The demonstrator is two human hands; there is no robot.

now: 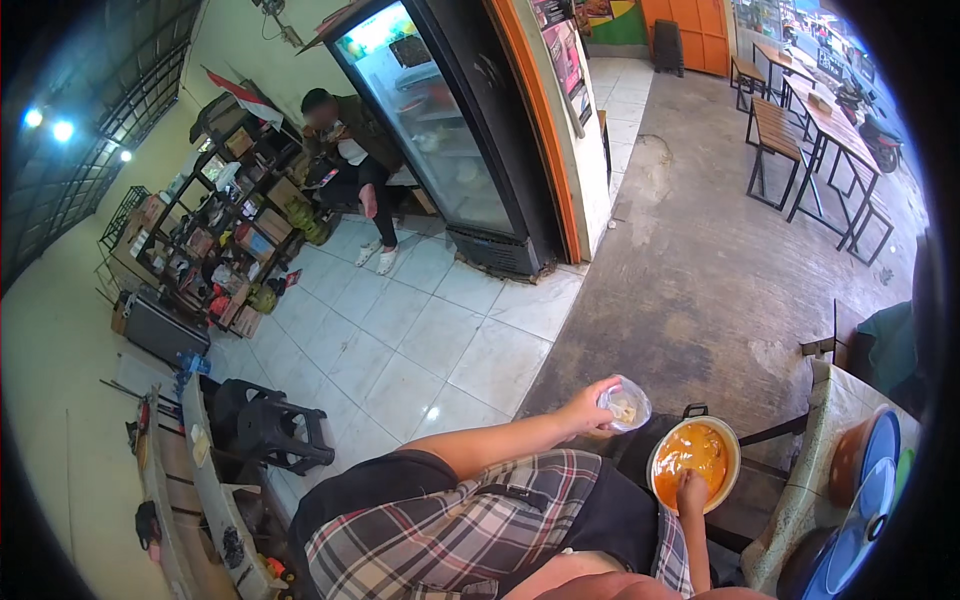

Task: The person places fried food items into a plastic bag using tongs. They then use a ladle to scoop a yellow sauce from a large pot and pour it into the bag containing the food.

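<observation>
My left hand (590, 409) grips a small clear plastic cup or bag (626, 405) by its side. Some pale stuff lies inside it. Right beside it is a round pot (733, 439) with a light rim and a dark loop handle. An oily orange soup or curry (694, 446) fills much of the pot. My right hand (691, 491) is over the near side of the pot, fingers curled downward at the orange liquid. Whether those fingers hold anything is hidden from above.
A tiled counter (806, 469) at right carries blue-rimmed tubs (862, 457) and a clear lid (862, 525). Black plastic stools (281, 431) stand at left. Beyond are a glass-door fridge (450, 135), a seated person (349, 150), cluttered shelves (217, 225) and wooden benches (772, 127).
</observation>
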